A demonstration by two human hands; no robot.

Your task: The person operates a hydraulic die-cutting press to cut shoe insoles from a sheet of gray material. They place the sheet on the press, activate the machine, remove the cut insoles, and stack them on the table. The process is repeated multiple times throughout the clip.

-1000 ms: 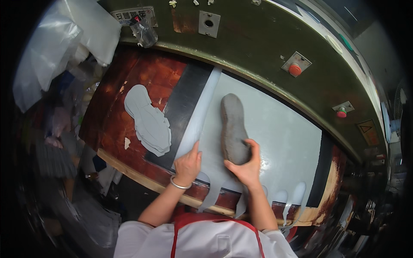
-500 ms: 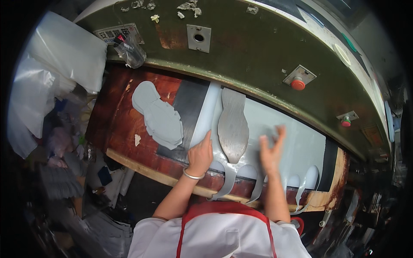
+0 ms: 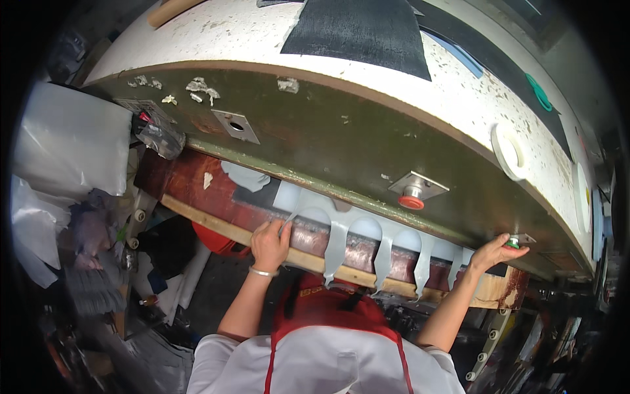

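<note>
At the front edge of the machine bed, my left hand is closed, pinching a narrow strip at the left end of the grey sheet. The sheet's scalloped edge hangs over the bed's wooden front rail in several strips. My right hand reaches to the machine's front at the right, its fingers and thumb round a green push button. Only the tip of the sole-shaped metal plate shows; the green machine beam hides the rest. Left of it, the grey cut pieces are partly covered too.
A red push button sticks out of the beam. On the white top lie a black sheet, a roll of tape and a green ring. Clear plastic bags crowd the left side.
My right hand has moved from over the sheet to the green button. My left hand has gone from pointing beside the metal plate to the sheet's front edge. The beam now covers most of the plate.
</note>
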